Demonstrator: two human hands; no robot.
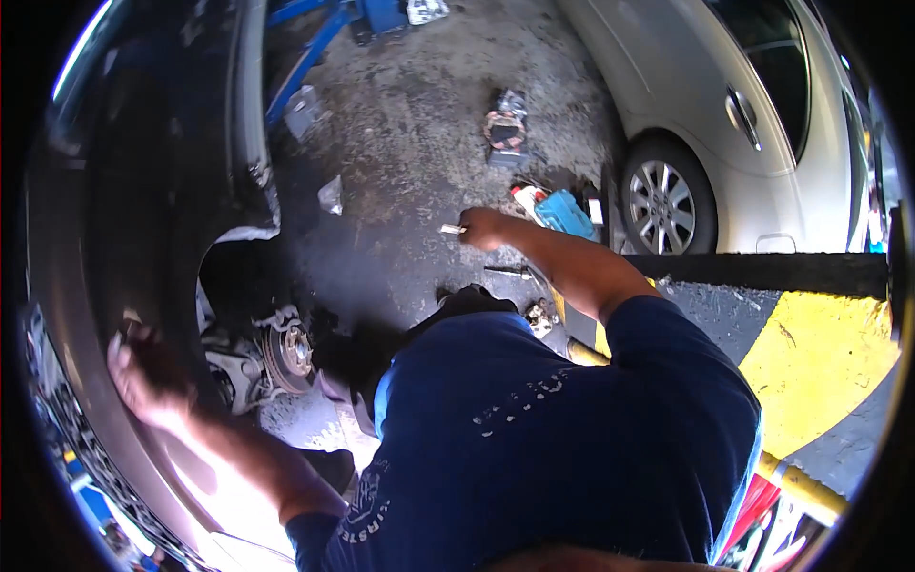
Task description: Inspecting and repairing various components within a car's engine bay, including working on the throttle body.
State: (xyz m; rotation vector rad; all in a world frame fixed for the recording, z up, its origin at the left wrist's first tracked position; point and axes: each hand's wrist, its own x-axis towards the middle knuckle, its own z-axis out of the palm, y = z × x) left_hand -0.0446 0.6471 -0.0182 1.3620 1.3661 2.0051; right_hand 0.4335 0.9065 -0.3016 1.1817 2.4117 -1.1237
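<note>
My left hand (151,377) lies against the dark fender (105,267) of the car on the left, its fingers apart and partly lost in shadow. Below the wheel arch, the wheel is off and a brake disc (286,353) with its hub shows. My right hand (484,229) is closed over the floor, and a small pale flat piece (452,229) sticks out of its fingers; its kind is unclear. Just below that hand a dark slim tool (508,272) lies low down. A blue case (564,214) sits to its right.
A light-coloured car (658,86) with a silver-spoked wheel (660,200) stands at the right. Near it runs a dark beam (762,275) above yellow floor paint (820,362). Boxes and packaging (506,133) lie farther off. Plastic bags (331,195) and blue lift legs (310,57) are at the far left.
</note>
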